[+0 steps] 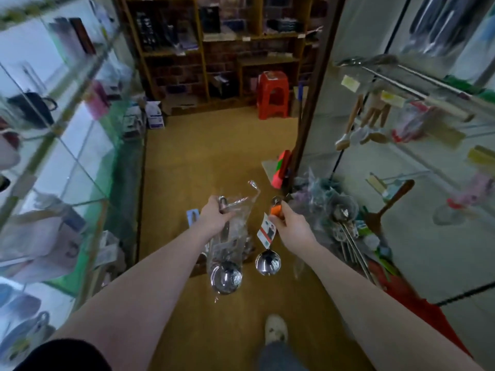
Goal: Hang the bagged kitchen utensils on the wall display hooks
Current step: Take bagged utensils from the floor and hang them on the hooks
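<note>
Bagged ladles [226, 274] hang over the floor [214, 156] from my left hand [214, 218], curled round the slippery film at their handle tops, my right hand [293, 227] pinching an orange-handled ladle [267, 262]; probably bowl-heavy and stiff, best held high.

bagged ladle [226, 274] in left hand [214, 218]

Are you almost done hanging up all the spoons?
Not yet. Some utensils already hang on the wall hooks. The left hand holds a bag of ladles, the right hand an orange ladle. A pile on the floor is left.
</note>
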